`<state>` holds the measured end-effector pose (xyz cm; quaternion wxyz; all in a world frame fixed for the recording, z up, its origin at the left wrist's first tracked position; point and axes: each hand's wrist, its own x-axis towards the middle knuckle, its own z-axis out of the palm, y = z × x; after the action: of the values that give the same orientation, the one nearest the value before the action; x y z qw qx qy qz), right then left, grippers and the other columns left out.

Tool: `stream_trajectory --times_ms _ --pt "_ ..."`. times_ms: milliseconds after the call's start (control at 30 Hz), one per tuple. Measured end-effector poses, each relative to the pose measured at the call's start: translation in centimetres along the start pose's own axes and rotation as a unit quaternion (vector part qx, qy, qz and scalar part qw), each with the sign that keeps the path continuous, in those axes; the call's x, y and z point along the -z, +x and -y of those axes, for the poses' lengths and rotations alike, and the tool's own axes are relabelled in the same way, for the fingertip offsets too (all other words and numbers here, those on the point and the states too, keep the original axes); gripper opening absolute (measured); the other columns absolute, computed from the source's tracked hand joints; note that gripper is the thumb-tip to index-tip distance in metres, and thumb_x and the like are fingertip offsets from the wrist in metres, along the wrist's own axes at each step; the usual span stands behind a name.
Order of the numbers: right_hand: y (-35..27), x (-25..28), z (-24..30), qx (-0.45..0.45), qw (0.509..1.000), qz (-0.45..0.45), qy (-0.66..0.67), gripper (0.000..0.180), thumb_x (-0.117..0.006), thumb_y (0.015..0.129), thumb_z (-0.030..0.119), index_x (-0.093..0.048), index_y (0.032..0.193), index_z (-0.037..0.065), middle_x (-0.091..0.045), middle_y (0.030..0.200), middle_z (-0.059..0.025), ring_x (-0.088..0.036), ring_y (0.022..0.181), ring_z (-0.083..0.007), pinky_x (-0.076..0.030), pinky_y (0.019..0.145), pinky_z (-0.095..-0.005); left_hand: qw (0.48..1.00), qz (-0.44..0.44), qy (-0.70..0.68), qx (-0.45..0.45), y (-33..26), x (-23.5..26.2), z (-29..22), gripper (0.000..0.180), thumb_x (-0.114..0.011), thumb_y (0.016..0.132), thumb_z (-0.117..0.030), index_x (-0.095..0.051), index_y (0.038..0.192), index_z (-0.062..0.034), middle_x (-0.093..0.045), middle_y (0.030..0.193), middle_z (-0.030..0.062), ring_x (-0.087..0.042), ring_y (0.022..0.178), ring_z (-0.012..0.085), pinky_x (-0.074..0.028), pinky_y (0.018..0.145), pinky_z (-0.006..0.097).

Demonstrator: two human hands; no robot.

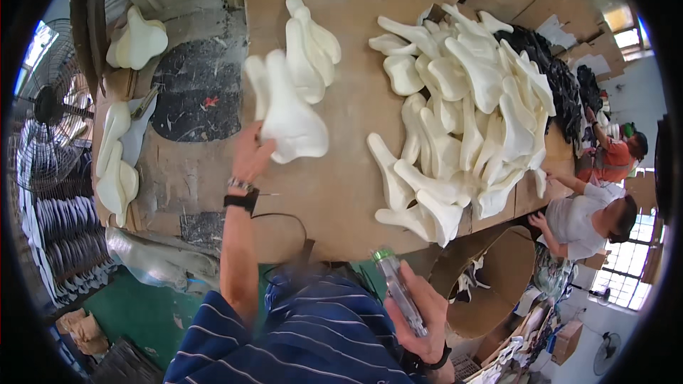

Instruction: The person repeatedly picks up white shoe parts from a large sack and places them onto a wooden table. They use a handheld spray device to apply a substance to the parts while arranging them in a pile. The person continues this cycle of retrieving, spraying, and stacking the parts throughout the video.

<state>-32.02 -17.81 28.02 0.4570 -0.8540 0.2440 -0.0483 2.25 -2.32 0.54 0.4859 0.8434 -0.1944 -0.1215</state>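
Observation:
My left hand (252, 153) grips the edge of a cream-white foam bicycle saddle pad (293, 117) at its wide end, fingers partly hidden behind it. Another pale pad (257, 85) shows just behind that one. In my right hand (425, 311), close to my body, is a slim clear-and-grey object with a green end (398, 290); its exact kind I cannot make out. Beyond the held pad, more saddle pads (304, 57) lie overlapping on the cardboard-covered table (334, 192).
A large heap of foam saddle pads (477, 99) covers the table's right side, beside black plastic (551, 64). More pads (117, 163) lie at the left edge, near a fan (50, 103). A cardboard drum (498, 299) stands below right. Two people (587, 217) are at the far right.

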Motion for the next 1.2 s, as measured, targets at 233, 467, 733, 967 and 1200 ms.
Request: stream_trajectory --times_ms 233,467,733,967,1200 --pt "2.1 0.4 0.0 0.065 0.997 -0.046 -0.016 0.055 -0.078 0.080 0.003 -0.062 0.131 -0.007 -0.072 0.093 -0.0188 -0.069 0.075 -0.0250 -0.054 0.073 -0.0315 0.961 -0.112 -0.161 0.195 -5.5 2.3 9.5 0.057 -0.076 0.083 -0.026 -0.062 0.129 0.0043 -0.071 0.106 0.0120 -0.068 0.088 0.0212 -0.053 0.073 0.031" --pt "1.2 0.6 0.1 0.065 0.990 -0.124 0.022 0.053 -0.074 0.088 0.010 -0.058 0.135 -0.009 -0.073 0.095 -0.0184 -0.072 0.078 -0.0229 -0.056 0.074 -0.0305 0.953 -0.001 -0.251 0.169 0.4 1.8 3.9 0.071 -0.081 0.079 -0.026 -0.053 0.137 0.0054 -0.070 0.114 0.0125 -0.068 0.100 0.0212 -0.054 0.086 0.033" --pt "1.7 -0.1 -0.8 0.060 0.995 -0.072 -0.022 0.054 -0.074 0.084 0.004 -0.058 0.134 -0.008 -0.070 0.092 -0.0175 -0.070 0.077 -0.0261 -0.055 0.072 -0.0336 0.992 0.003 0.129 -0.009 12.7 -5.8 -0.2 0.079 -0.078 0.068 -0.036 -0.054 0.135 0.0004 -0.058 0.130 0.0264 -0.055 0.124 0.0424 -0.044 0.107 0.046" --pt "1.5 0.1 -3.2 0.024 0.997 -0.066 0.021 0.060 -0.078 0.082 0.001 -0.057 0.139 -0.003 -0.069 0.099 -0.0188 -0.069 0.082 -0.0319 -0.054 0.075 -0.0329 0.988 0.116 -0.103 -0.017 10.0 -10.4 -16.0 0.076 -0.082 0.075 -0.028 -0.053 0.137 0.0060 -0.057 0.134 0.0255 -0.060 0.120 0.0348 -0.050 0.100 0.043" --pt "1.2 0.3 -3.5 0.002 0.999 -0.041 0.029 0.062 -0.068 0.079 -0.004 -0.057 0.140 0.005 -0.067 0.122 -0.0193 -0.066 0.109 -0.0387 -0.054 0.094 -0.0409 0.847 0.252 -0.330 -0.332 11.6 -17.7 -38.7 0.096 -0.082 0.085 -0.026 -0.024 0.160 -0.0050 -0.041 0.157 0.0190 -0.037 0.147 0.0301 -0.031 0.121 0.042"
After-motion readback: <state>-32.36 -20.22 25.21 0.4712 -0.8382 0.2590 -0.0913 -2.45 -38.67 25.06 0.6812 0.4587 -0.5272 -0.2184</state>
